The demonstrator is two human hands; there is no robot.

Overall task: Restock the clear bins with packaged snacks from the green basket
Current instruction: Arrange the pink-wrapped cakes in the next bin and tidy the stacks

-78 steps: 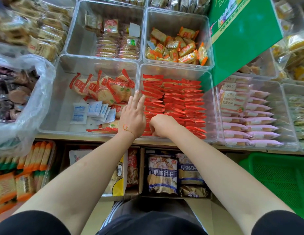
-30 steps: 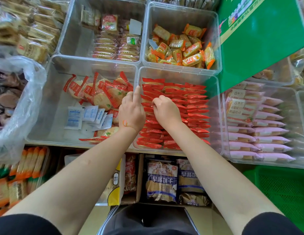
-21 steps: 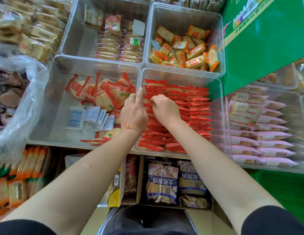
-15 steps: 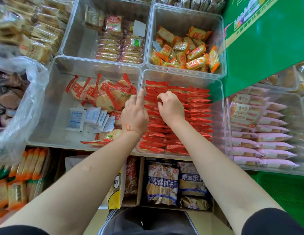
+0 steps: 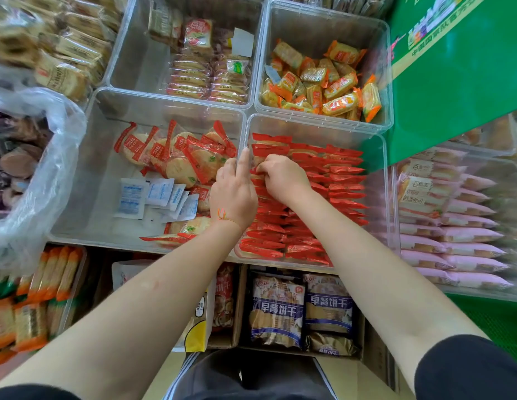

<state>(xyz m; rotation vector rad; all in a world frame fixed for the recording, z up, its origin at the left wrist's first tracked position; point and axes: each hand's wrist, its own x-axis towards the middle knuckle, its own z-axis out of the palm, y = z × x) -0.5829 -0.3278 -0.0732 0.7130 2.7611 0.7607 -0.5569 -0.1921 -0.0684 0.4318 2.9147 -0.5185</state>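
Where a shelf carries clear bins side by side, the near middle bin [image 5: 375, 197] holds rows of red snack packets [image 5: 335, 197] standing on edge. The left hand [image 5: 234, 194] rests at that bin's left wall, forefinger straight, other fingers curled; whether it holds anything cannot be told. The right hand [image 5: 283, 177] curls its fingers onto the packets. A green basket [image 5: 494, 319] sits low right. Cartons of biscuit bags [image 5: 300, 310] stand below the shelf, and a plastic bag [image 5: 40, 168] bulges at left.

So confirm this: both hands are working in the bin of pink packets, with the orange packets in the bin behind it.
Wrong bin. In the head view, the left hand and right hand work in the bin of red packets; the orange packets do sit behind it.
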